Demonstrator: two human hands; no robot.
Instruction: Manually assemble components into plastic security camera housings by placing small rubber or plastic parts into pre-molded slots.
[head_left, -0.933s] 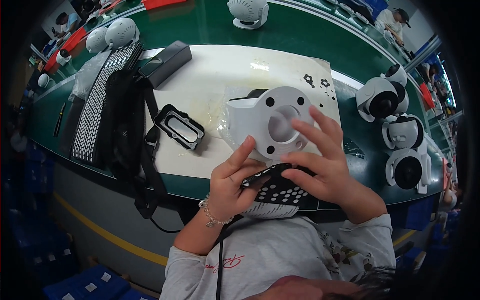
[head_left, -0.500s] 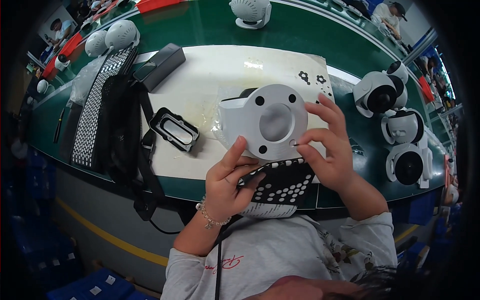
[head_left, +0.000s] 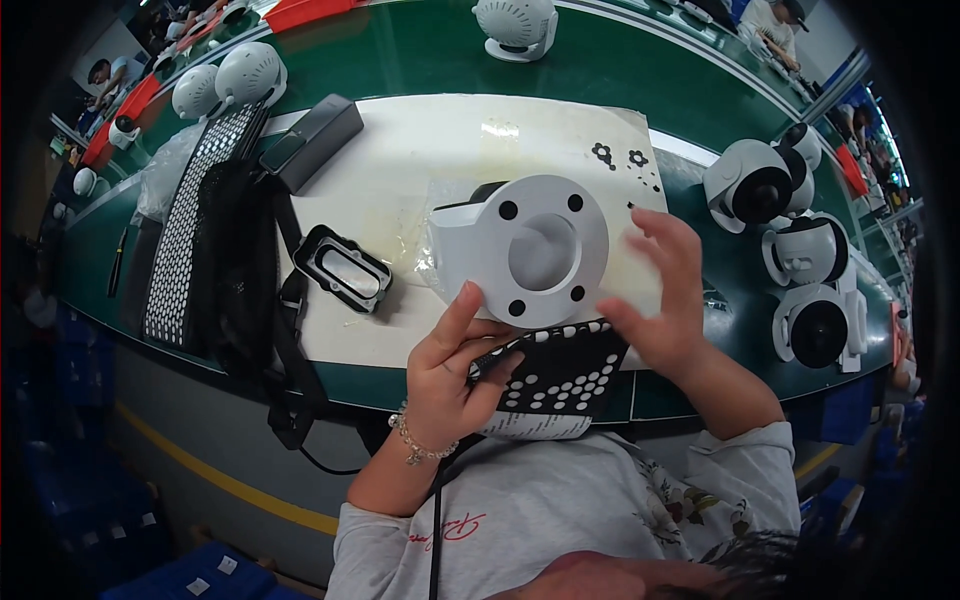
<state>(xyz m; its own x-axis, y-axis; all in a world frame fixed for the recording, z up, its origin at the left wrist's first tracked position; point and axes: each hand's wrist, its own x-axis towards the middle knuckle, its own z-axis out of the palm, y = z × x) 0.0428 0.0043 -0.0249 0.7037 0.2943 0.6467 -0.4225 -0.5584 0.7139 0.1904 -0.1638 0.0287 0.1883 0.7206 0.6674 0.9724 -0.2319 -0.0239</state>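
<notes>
A white security camera (head_left: 470, 240) lies on the work mat with its round base turned up. Black round pads sit around the base's central recess, one of them (head_left: 577, 293) at the lower right. My left hand (head_left: 450, 375) is closed on a black sheet of round stick-on pads (head_left: 560, 370) with many white round gaps. Its index finger reaches up against the lower edge of the camera. Just right of the base, my right hand (head_left: 660, 290) holds nothing; its fingers are apart and partly blurred.
The pale mat (head_left: 390, 130) carries a black-rimmed frame part (head_left: 343, 268) and a grey box (head_left: 318, 140). Black mesh material and used perforated sheets (head_left: 180, 260) lie at left. More white cameras (head_left: 755, 185) stand at right and at the back (head_left: 515, 25). Black flower-shaped bits (head_left: 602, 154) stick to the mat.
My right hand has let go of a small pad at the base's lower right, where a black pad now shows. Its fingers have spread and drawn away. The left hand keeps the sheet.
</notes>
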